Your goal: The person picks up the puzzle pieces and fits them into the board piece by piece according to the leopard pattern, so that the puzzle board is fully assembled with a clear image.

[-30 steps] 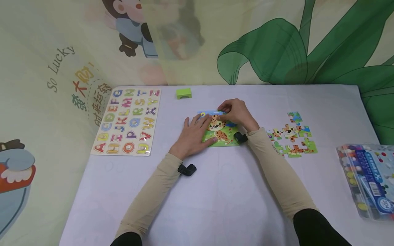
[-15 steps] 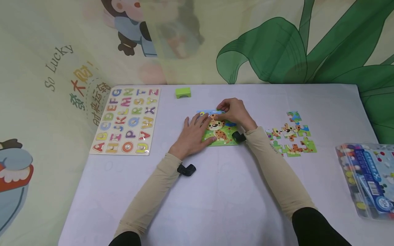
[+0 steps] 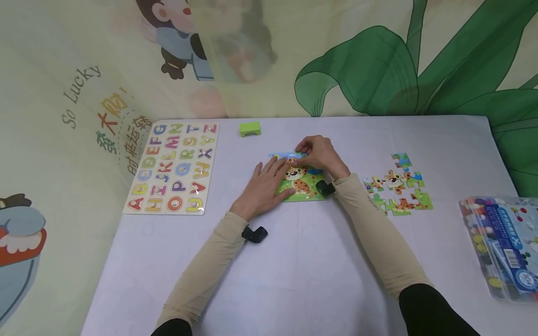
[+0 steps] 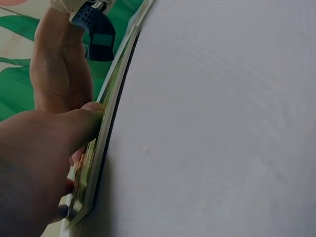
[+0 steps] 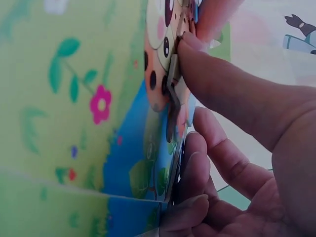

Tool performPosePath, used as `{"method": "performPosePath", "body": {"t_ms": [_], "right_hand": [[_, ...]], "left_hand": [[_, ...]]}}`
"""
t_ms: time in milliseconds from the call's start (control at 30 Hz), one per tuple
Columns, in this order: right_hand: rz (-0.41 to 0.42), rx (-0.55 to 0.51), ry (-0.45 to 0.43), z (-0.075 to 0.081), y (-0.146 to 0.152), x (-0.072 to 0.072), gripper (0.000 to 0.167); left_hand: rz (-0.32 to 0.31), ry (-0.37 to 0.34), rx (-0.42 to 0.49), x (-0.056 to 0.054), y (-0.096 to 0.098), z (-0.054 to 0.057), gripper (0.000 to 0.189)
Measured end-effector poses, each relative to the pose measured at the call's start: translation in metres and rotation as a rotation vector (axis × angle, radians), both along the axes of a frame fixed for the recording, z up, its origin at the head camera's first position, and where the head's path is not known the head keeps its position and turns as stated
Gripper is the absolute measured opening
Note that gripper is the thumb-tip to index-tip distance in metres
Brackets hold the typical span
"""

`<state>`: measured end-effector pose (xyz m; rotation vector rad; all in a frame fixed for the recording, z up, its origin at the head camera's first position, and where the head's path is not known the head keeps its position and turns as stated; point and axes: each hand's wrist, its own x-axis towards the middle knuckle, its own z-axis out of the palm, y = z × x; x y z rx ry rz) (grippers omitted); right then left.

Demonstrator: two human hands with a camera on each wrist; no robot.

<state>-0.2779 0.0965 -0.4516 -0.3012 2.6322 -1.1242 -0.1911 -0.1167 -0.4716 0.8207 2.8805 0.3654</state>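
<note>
A jigsaw board (image 3: 308, 192) with a cartoon spotted animal on green lies on the white table under both hands. My left hand (image 3: 261, 187) lies spread across its left side, with the thumb on the lower part; in the left wrist view that thumb presses at the board's edge (image 4: 98, 158). At the upper part of the board, my right hand (image 3: 322, 155) pinches a jigsaw piece (image 5: 174, 74). In the right wrist view its thumb pushes against this piece, which sits slightly raised from the picture. The curled fingers partly hide the piece in the head view.
Several joined jigsaw pieces (image 3: 397, 179) lie right of the board. An alphabet board (image 3: 170, 168) is at the left, and a green arch block (image 3: 250, 129) near the back edge. A clear plastic case (image 3: 502, 247) with colourful contents stands at the far right.
Both hands stay nearly in place on the jigsaw board. The head view has shifted slightly; the pieces and other objects lie where they were.
</note>
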Motion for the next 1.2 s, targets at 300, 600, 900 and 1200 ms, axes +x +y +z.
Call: {"method": "performPosePath", "body": {"t_ms": [300, 600, 900, 1200], "right_hand": [[-0.022, -0.026, -0.042, 0.000, 0.010, -0.002, 0.029], [-0.046, -0.028, -0.011, -0.002, 0.009, 0.000, 0.025], [-0.050, -0.040, -0.023, -0.001, 0.008, -0.001, 0.024], [-0.057, -0.046, -0.015, -0.003, 0.005, -0.003, 0.026]], "left_hand": [[0.006, 0.008, -0.011, 0.002, 0.003, 0.000, 0.075], [0.039, 0.006, 0.015, 0.002, 0.008, -0.001, 0.073], [0.065, 0.028, -0.062, 0.004, 0.013, 0.000, 0.080], [0.085, 0.043, -0.074, 0.006, 0.013, 0.000, 0.076]]}}
